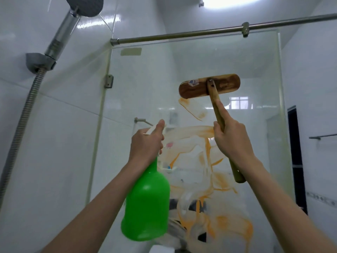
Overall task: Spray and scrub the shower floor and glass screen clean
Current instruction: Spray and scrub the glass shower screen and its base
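**Brush high on the glass, bottle at the ready**

Here we are at the glass screen (255, 70), and it is a mess: orange smears (206, 179) streak the pane from mid-height down to the bottom of the view. The shower floor is out of shot.

The right hand (231, 137) is curled tight round the handle (216, 105) of the wooden brush (209, 86), index finger (221, 110) stretched up along the shaft. The long flat head sits up against the pane, just above the top smear, well below the steel rail (218, 31).

That brush looks stiff and solid, with no give in it. The mid-shaft hold seems right, and the laid-out finger should steer the pressure into the head. Wood goes slick when wet, so a firm wrap matters.

On the other side, the left hand (145, 143) wraps the neck of the green spray bottle (147, 203), thumb (160, 125) up on the white trigger head. The bottle hangs in the air close to the pane, beside the smears. The plastic is opaque, so how full it is I cannot tell. It is probably light to middling in weight, and the neck is the natural place to take it.

The glass itself is rigid but breakable. My read is that the head should go on flat, with no knocks from that hard wooden edge
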`<state>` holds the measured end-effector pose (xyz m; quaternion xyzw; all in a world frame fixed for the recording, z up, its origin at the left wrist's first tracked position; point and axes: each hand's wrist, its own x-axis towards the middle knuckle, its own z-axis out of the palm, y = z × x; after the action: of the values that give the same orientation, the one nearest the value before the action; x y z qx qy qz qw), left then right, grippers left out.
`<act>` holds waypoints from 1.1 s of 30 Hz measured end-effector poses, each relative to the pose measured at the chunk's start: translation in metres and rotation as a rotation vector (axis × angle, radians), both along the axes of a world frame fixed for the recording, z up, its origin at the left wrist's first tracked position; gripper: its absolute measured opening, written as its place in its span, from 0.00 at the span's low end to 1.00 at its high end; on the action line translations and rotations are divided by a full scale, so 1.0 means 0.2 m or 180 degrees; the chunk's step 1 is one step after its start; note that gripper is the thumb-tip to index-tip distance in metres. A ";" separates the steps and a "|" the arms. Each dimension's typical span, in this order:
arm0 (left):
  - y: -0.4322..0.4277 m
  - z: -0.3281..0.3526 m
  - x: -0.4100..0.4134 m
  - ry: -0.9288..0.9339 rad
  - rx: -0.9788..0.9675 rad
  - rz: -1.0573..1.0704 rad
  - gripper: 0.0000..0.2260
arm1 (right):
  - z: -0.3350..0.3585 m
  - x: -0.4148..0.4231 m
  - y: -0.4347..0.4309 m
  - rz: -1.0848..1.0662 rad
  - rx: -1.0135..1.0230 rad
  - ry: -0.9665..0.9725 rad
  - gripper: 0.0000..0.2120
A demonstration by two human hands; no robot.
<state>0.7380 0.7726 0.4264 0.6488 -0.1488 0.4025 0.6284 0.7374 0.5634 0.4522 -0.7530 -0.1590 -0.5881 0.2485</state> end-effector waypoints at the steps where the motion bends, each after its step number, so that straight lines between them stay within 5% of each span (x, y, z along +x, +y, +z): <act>1: 0.00 0.02 0.01 -0.0042 -0.0011 -0.0007 0.22 | 0.01 0.00 -0.01 -0.0013 0.0032 -0.0012 0.31; 19: -0.16 0.34 0.18 0.0001 0.0262 -0.0060 0.23 | 0.04 -0.01 -0.09 -0.0123 0.0164 0.0002 0.30; 33: -0.38 0.03 0.21 0.0224 0.0478 -0.0533 0.25 | -0.11 -0.08 -0.18 -0.0328 0.0038 0.0245 0.32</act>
<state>0.7799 0.6966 0.4328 0.6931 -0.2100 0.3133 0.6143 0.7217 0.5275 0.4304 -0.7808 -0.1069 -0.5717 0.2283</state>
